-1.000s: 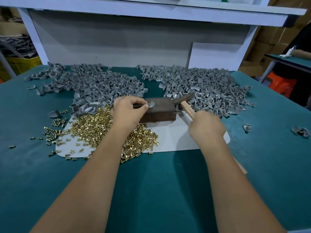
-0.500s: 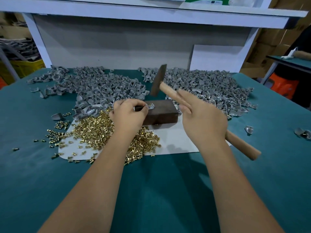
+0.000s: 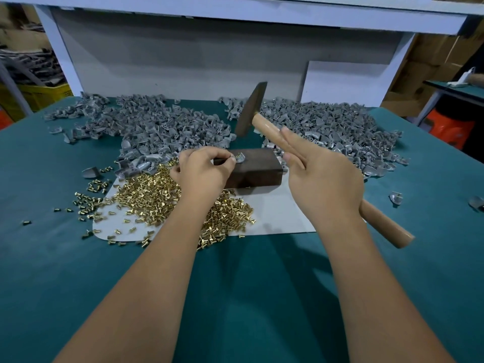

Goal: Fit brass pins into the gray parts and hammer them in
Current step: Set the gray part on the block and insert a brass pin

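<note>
On the block (image 3: 252, 167), a gray part (image 3: 240, 158) with a pin standing in it is pinched by the left hand (image 3: 203, 170); those fingertips (image 3: 231, 158) could be struck if the raised hammer (image 3: 250, 110) lands off-centre, or the pin bent. The handle is gripped by the right hand (image 3: 324, 176), two fingers laid straight along it.

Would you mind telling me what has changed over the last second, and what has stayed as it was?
The right hand has swung the hammer up from beside the dark block; its head now hangs raised above the block, the grip unchanged. The left hand still pinches the gray part on the block's top. The brass pins and gray piles lie as before.
</note>
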Action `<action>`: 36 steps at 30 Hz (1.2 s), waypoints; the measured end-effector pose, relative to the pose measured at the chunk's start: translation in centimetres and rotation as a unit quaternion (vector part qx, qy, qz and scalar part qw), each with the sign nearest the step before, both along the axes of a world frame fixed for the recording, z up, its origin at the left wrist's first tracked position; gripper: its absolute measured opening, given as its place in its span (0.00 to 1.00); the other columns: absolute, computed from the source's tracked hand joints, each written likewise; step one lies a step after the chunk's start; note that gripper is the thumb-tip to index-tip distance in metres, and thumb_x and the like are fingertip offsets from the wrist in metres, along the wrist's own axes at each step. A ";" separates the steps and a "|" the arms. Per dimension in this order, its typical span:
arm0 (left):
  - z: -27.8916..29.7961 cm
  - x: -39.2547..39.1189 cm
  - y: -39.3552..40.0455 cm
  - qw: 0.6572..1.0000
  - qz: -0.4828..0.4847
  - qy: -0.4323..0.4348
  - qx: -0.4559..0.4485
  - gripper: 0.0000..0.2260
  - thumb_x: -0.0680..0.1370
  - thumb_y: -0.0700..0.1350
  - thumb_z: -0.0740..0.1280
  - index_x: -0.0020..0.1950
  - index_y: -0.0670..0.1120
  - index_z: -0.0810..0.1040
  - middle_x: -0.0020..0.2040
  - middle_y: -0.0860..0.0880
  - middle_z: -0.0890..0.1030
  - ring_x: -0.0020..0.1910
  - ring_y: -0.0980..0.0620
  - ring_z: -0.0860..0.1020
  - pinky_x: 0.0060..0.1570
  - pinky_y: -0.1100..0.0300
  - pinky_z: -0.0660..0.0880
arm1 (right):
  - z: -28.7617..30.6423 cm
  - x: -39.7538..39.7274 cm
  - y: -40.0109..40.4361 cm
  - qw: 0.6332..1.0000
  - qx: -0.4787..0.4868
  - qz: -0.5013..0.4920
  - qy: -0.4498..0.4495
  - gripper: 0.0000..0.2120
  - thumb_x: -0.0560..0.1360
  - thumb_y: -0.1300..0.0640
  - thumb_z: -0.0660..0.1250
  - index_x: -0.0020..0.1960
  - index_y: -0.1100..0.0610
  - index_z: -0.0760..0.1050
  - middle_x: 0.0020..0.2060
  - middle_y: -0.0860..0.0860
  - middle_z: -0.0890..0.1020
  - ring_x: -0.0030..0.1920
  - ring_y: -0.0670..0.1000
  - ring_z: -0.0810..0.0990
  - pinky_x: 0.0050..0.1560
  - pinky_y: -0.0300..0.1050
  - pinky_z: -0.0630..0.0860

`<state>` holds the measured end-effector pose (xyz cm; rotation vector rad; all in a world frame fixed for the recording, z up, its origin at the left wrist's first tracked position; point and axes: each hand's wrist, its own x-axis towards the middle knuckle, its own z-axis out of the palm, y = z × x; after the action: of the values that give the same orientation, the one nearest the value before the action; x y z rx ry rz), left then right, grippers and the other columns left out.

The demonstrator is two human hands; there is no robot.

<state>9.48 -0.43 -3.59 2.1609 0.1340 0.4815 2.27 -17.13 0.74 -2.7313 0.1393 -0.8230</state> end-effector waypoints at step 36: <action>-0.5 0.5 -0.1 1.000 0.022 -0.016 -0.001 0.14 0.73 0.54 0.74 0.31 0.65 0.74 0.42 0.67 0.76 0.65 0.57 0.68 0.60 0.49 0.55 | -0.6 -0.3 1.4 0.996 -0.085 -0.020 -0.036 0.20 0.78 0.50 0.61 0.68 0.35 0.68 0.31 0.48 0.68 0.28 0.52 0.63 0.27 0.39 0.50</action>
<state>10.02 -0.56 -4.11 2.1507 0.1646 0.5419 2.01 -15.75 0.14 -2.8601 0.1136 -0.9846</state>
